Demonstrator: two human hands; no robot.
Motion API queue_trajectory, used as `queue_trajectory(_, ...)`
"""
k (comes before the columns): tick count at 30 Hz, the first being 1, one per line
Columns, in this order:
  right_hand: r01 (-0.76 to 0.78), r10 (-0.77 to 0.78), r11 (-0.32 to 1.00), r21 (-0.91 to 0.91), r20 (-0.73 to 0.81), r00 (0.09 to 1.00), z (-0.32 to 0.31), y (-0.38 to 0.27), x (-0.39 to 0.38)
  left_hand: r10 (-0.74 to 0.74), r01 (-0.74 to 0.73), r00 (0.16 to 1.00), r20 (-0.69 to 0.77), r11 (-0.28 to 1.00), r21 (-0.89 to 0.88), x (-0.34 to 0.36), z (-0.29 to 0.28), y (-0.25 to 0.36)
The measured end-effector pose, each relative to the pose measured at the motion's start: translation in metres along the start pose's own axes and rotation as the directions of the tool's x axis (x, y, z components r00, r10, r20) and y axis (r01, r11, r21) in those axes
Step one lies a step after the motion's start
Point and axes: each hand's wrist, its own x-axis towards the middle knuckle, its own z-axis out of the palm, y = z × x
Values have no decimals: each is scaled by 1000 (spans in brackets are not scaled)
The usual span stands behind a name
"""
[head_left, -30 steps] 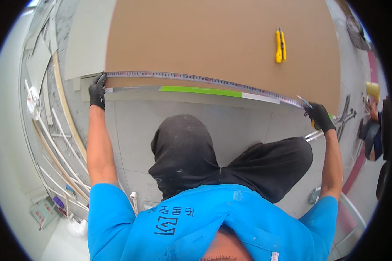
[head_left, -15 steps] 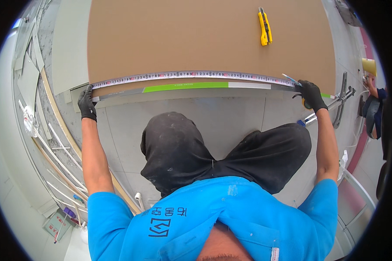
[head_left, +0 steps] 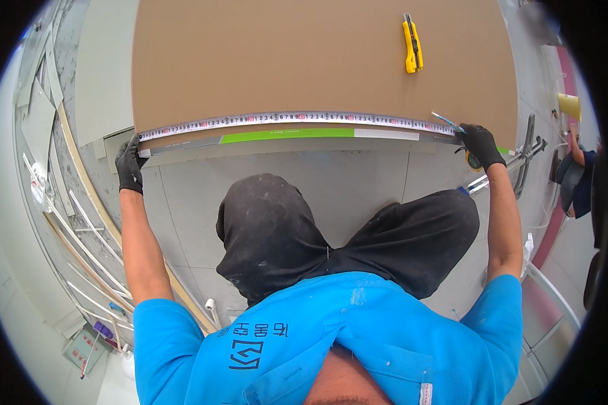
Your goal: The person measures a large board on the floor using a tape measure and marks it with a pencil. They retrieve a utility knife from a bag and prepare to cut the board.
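A brown board (head_left: 304, 61) lies in front of me, and a tape measure's blade (head_left: 297, 119) stretches across it close to its near edge. In a black glove, my left hand (head_left: 130, 165) closes on the blade's end at the board's near left corner. My right hand (head_left: 481, 146), also gloved, is closed at the blade's other end, with the round yellow-and-black tape case (head_left: 473, 160) partly hidden beneath it. A thin light-blue pencil-like marker (head_left: 446, 122) sticks out of the same hand, its tip over the board. A yellow utility knife (head_left: 413, 46) lies farther back on the board.
Along the near edge runs a green, white and grey strip (head_left: 284, 134). Pale panels (head_left: 105, 74) and long thin strips (head_left: 81, 216) lie to the left. At right are a dark metal tool (head_left: 525, 156) and another person's arm (head_left: 575, 150). My bent legs (head_left: 344, 236) are below the board.
The view has shifted slightly. The marker in my right hand has tilted a little, its tip higher and farther left. More of the tape case shows. Both hands keep their hold.
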Motion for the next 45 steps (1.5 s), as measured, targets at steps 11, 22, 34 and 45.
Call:
queue_trajectory(11,25,-25,1000,-19,-37,999,8,11,-3,35,-34,999,-13,993,109,-4,2,-3)
queue_trajectory(22,-9,10,1000,-20,58,998,1,4,-1,72,-68,997,-41,994,88,-4,1,-9)
queue_trajectory(34,33,-33,999,-16,-10,999,3,5,-1,-2,3,998,-60,1000,28,0,4,-14)
queue_trajectory(45,8,-8,1000,-5,-1,1000,-3,-4,3,54,-54,998,-32,998,-9,8,1,-24)
